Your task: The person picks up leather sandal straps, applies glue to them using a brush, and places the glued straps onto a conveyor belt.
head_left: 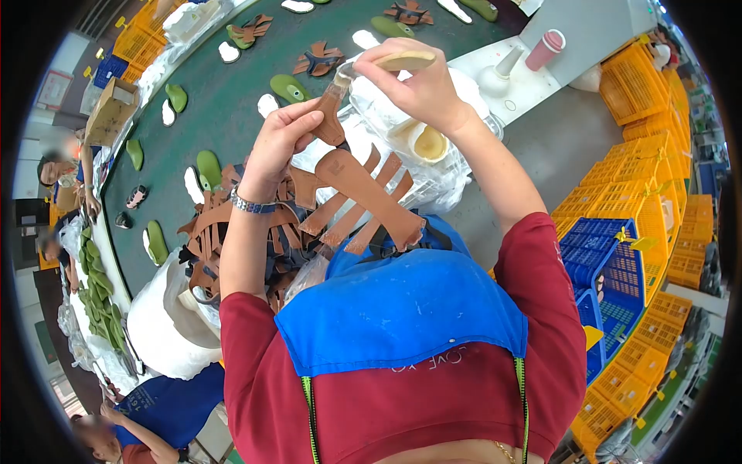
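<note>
My left hand (282, 139) pinches a brown leather strap piece (330, 117) between thumb and fingers, its narrow end pointing up. In my right hand (413, 85) is a brush with a pale wooden handle (406, 61); its head meets the strap's upper end. Below that hand, a white-crusted pot (430, 144) holds a yellowish substance and sits among plastic wrapping. More brown leather straps (371, 195) lie across the near edge, in front of my blue apron (402, 309). A heap of strap pieces (224, 236) is beside my left forearm, which partly hides it.
Green soles (290, 88) and white pieces (193, 185) are spread over the green work surface (232, 116). A white bottle (498, 73) and pink cup (546, 49) stand right. Yellow crates (634, 81) and blue crates (599, 255) line the right side. Other people are at left.
</note>
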